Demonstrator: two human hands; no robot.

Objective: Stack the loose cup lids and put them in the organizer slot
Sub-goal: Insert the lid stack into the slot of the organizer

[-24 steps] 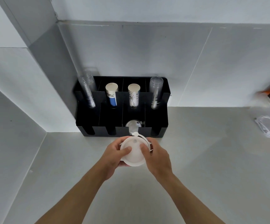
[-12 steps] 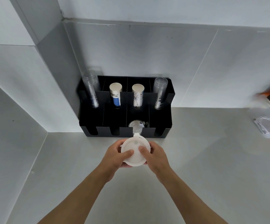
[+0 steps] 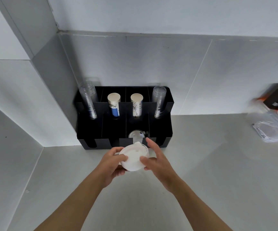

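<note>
A stack of white cup lids hangs just in front of the black organizer. My left hand grips the stack from the left and below. My right hand touches its right side with the thumb, the other fingers spread and lifted off. Behind the stack, a clear lid lies in the organizer's third front slot from the left. The other front slots look dark; I cannot tell what is in them.
The organizer's back row holds clear cup stacks at both ends and two paper cup stacks between. A clear bag and a dark and orange object lie at the right on the grey counter. Walls close in left and behind.
My right hand's fingers have opened and lifted off the lid stack, with only the thumb left against it. The stack stays in my left hand near the organizer's front.
</note>
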